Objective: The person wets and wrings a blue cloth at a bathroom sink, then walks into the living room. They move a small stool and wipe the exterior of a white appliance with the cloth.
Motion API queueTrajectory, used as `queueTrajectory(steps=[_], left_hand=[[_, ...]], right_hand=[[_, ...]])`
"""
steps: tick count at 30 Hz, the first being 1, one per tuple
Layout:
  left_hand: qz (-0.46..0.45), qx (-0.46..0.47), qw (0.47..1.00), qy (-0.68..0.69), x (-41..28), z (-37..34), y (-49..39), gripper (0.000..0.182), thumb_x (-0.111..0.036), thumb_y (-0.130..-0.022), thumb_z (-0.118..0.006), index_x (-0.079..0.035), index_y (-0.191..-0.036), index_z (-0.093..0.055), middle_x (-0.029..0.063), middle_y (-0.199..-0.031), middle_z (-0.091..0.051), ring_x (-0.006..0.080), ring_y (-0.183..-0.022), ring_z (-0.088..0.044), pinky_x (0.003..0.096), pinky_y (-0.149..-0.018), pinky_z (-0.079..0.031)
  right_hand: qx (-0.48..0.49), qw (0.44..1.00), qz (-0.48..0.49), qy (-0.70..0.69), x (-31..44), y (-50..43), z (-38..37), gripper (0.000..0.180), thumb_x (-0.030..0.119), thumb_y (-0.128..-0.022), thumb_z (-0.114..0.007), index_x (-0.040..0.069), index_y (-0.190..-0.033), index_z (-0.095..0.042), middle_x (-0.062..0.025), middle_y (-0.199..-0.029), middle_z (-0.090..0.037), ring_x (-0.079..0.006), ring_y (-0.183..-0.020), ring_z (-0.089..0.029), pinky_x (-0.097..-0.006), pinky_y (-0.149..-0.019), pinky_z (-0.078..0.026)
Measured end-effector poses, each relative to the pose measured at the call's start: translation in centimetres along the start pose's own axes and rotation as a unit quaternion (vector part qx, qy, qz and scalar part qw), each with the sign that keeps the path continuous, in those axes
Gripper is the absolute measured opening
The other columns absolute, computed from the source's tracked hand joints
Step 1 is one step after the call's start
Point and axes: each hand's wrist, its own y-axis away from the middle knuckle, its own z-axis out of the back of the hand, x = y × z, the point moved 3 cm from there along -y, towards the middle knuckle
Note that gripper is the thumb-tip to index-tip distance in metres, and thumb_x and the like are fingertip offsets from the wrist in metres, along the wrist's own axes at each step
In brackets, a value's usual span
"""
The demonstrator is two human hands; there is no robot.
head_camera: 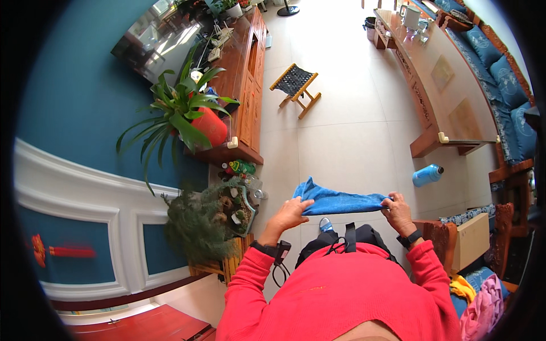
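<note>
A blue cloth (341,199), folded and towel-like, is stretched in front of my body above the tiled floor. My left hand (290,214) grips its left end, where a loose corner sticks up past the fingers. At the other end, my right hand (397,213) pinches the cloth between thumb and fingers. The lower edge runs nearly straight between both hands. Below the cloth, one foot in a blue slipper (326,224) shows on the floor.
Ahead stands a folding stool (295,87) with a woven seat. A cabinet (232,85) bears a potted plant (211,128) at left. On the right are a long table (448,85), a blue bottle (427,175) and a chair holding a cardboard box (471,241). A planter (236,209) stands near my left arm.
</note>
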Motion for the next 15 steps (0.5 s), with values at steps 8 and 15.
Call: queueTrajectory(steps=[8,15], left_hand=[[-0.074,-0.089,0.993,0.035,0.6,6.8,-14.1,0.014,-0.014,-0.079,-0.066,-0.009,-0.093,-0.065,0.0082,-0.121,-0.057,0.0278,-0.112,-0.052,0.0376,-0.093,-0.045],[-0.18,-0.088,0.955,0.218,-7.8,21.6,-25.2,0.008,-0.001,-0.078,-0.06,-0.003,-0.084,-0.055,0.0062,-0.126,-0.06,0.0256,-0.094,-0.063,0.0319,-0.078,-0.05]], right_hand=[[0.03,0.992,-0.101,-0.075,-4.7,-14.5,-0.3,0.013,0.02,-0.083,-0.067,0.017,-0.095,-0.064,-0.0084,-0.081,-0.066,-0.0276,-0.072,-0.064,-0.0371,-0.064,-0.052],[-0.105,0.835,-0.139,-0.521,-12.0,-33.0,7.2,0.017,0.014,-0.092,-0.059,0.007,-0.107,-0.061,-0.0064,-0.087,-0.065,-0.0146,-0.075,-0.065,-0.0255,-0.065,-0.053]])
